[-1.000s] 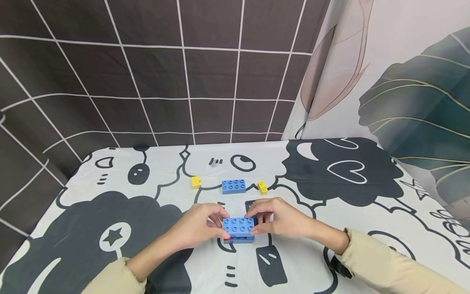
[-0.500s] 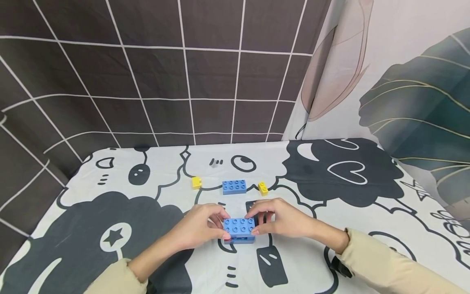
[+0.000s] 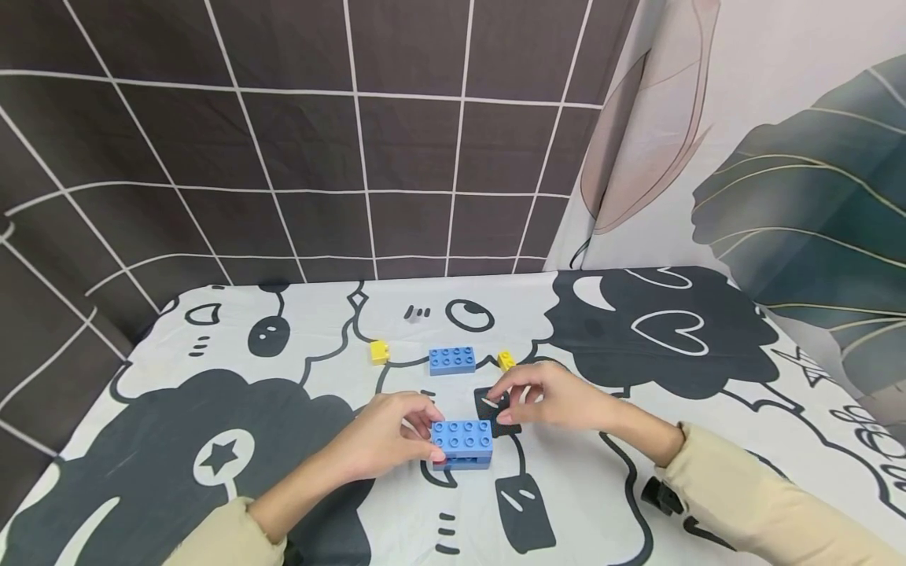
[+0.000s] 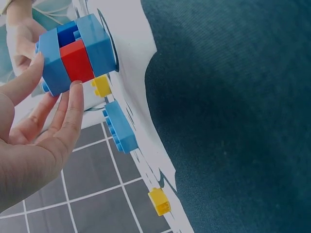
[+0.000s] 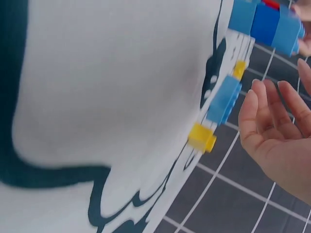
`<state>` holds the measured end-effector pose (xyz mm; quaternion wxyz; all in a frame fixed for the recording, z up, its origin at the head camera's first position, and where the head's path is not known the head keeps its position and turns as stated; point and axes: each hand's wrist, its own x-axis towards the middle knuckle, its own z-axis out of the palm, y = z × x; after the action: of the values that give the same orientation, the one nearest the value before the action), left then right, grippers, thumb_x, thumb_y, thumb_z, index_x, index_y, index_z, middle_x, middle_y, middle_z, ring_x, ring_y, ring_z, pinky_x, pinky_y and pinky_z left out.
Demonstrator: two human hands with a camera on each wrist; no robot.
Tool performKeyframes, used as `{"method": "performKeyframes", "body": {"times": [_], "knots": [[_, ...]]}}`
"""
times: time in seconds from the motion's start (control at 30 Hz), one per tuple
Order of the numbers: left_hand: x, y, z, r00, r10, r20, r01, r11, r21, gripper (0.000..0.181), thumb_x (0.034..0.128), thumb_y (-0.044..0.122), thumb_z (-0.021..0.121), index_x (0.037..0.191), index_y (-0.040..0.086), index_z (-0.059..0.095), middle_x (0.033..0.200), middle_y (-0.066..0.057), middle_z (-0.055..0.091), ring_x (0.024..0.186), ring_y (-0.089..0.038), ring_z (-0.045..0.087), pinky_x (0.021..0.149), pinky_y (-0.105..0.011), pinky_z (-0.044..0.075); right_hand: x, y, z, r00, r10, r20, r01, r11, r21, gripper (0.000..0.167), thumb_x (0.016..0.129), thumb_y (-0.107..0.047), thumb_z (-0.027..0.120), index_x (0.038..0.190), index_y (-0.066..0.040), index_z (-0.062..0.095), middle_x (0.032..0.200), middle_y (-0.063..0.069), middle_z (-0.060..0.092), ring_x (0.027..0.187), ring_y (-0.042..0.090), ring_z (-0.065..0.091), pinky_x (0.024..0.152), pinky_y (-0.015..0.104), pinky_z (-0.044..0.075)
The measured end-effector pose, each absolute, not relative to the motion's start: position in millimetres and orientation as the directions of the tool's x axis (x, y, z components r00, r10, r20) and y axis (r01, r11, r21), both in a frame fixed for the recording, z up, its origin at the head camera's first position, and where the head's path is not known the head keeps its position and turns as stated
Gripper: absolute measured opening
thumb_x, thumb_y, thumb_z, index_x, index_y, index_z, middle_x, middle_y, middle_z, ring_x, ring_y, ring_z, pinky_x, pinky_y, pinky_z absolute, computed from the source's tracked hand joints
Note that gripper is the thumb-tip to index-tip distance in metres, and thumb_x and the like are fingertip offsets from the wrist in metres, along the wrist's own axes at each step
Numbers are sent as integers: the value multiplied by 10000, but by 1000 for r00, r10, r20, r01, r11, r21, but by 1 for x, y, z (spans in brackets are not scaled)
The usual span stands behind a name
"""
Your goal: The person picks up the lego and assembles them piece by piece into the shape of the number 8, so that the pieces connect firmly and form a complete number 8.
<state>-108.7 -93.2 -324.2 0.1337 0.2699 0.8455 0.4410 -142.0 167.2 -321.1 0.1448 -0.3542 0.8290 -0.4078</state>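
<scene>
My left hand [image 3: 392, 432] pinches the left end of a stack of toy building bricks [image 3: 462, 442] standing on the cloth. Light blue studded bricks form its top and bottom. Between them sit a red brick [image 4: 77, 60] on the left side and a darker blue brick [image 5: 266, 23] on the right, as the wrist views show. My right hand [image 3: 552, 397] is off the stack, to its upper right, fingers loosely bent and holding nothing. Just beyond its fingertips lies a small yellow brick [image 3: 506, 360], partly covered by the hand in the head view.
Behind the stack lies a loose blue brick [image 3: 451, 361] with studs up, and left of it another small yellow brick [image 3: 379, 352]. The patterned black-and-white cloth [image 3: 283, 440] covers the surface. A dark gridded curtain [image 3: 304, 141] hangs behind.
My right hand has let go of the brick stack and moved up and to the right, towards the right yellow brick. The left hand and the stack have stayed in place.
</scene>
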Motion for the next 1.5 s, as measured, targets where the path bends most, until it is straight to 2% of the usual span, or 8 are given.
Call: {"method": "performKeyframes", "body": {"times": [0.27, 0.5, 0.77, 1.07, 1.33, 1.5], "knots": [[-108, -93, -323, -822, 570, 9, 332, 466, 820, 276, 689, 114, 791, 906, 29, 643, 790, 20, 599, 748, -138, 590, 666, -208, 491, -161, 182, -319, -760, -643, 92, -491, 476, -730, 277, 762, -66, 724, 1016, 10, 645, 922, 114, 639, 727, 133, 567, 575, 242, 450], [-108, -93, -324, -821, 570, 7, 334, 470, 817, 276, 694, 118, 788, 909, 30, 640, 792, 19, 600, 751, -141, 594, 667, -207, 491, -173, 189, -323, -796, -602, 64, -450, 518, -727, 343, 746, -18, 722, 1065, 45, 612, 791, 54, 638, 740, 163, 608, 571, 228, 438], [-108, -93, -324, -818, 575, 8, 340, 472, 814, 279, 698, 130, 787, 914, 34, 639, 802, 19, 602, 763, -141, 593, 677, -212, 492, -182, 190, -330, -823, -567, 32, -423, 575, -700, 410, 741, -48, 733, 1121, 16, 593, 726, -3, 605, 778, 186, 539, 557, 247, 397], [-109, -93, -325, -813, 582, 17, 351, 467, 812, 279, 698, 130, 787, 914, 33, 640, 806, 17, 606, 764, -142, 596, 677, -207, 492, -192, 187, -335, -847, -531, -12, -376, 614, -694, 429, 732, -31, 732, 1136, 8, 594, 739, 13, 605, 812, 222, 508, 555, 257, 370], [-109, -94, -324, -815, 580, 12, 344, 467, 815, 282, 697, 132, 788, 917, 36, 640, 804, 18, 603, 763, -137, 594, 679, -213, 494, -196, 186, -338, -844, -536, -5, -382, 609, -695, 424, 720, -11, 736, 1121, 20, 603, 964, 92, 630, 760, 164, 536, 592, 256, 384], [-109, -94, -324, -816, 577, 4, 333, 466, 820, 282, 698, 126, 787, 920, 35, 639, 807, 16, 605, 765, -138, 597, 680, -212, 493, -197, 186, -341, -847, -532, -1, -381, 607, -697, 404, 711, -16, 747, 1088, 40, 612, 932, 103, 622, 745, 161, 531, 592, 251, 385]]}}
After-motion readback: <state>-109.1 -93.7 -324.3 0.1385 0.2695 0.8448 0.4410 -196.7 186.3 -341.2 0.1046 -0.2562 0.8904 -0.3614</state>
